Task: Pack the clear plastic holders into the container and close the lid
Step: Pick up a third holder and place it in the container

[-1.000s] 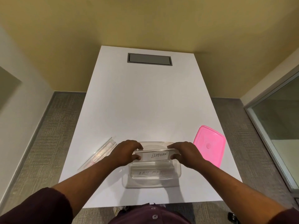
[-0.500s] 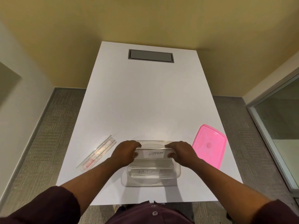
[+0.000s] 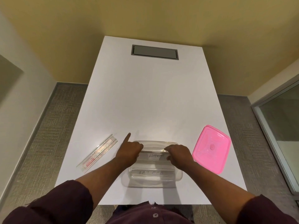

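In the clear container (image 3: 153,178) at the near table (image 3: 145,102) edge, one holder marked "BAT MAN" (image 3: 152,172) lies with its long axis left to right. Behind it both hands grasp the "ELEPHANT" holder (image 3: 156,156), also crosswise: the left hand (image 3: 129,152) with forefinger pointing away, the right hand (image 3: 179,155) with curled fingers. A third holder (image 3: 97,153) lies diagonally at left, its red label unreadable. The pink lid (image 3: 212,147) lies at right, a grey hatch (image 3: 155,52) far behind.

The person wears a dark maroon shirt (image 3: 152,214), sleeves pushed up, with seemingly pale buttons (image 3: 155,215).
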### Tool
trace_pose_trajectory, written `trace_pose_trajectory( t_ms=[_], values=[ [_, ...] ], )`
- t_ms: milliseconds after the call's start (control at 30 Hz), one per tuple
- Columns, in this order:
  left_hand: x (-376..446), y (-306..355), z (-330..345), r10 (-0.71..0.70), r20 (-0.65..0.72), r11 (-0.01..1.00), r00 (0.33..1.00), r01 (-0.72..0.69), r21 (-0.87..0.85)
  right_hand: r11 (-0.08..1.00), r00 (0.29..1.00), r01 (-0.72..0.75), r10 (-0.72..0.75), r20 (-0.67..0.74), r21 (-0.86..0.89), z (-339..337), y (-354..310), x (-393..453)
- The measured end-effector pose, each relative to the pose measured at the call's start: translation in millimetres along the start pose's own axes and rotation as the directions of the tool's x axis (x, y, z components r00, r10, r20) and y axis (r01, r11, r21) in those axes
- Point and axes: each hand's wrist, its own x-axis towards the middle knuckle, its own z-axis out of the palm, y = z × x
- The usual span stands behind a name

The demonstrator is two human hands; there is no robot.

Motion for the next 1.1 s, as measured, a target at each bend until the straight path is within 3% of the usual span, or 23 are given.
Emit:
trace_pose_trajectory(
  t_ms=[367, 1100],
  values=[
    [0.1, 9.6, 5.9, -0.047, 0.056, 0.996, 0.997, 0.043, 0.081, 1.0, 0.999, -0.009, 0.01, 0.041, -0.017, 18.9, -2.1, 12.7],
    [-4.8, 16.6, 17.0, -0.039, -0.022, 0.997, 0.999, 0.04, 0.068, 0.998, 0.999, -0.044, 0.044, 0.006, -0.05, 27.3, -13.1, 10.2]
  ],
)
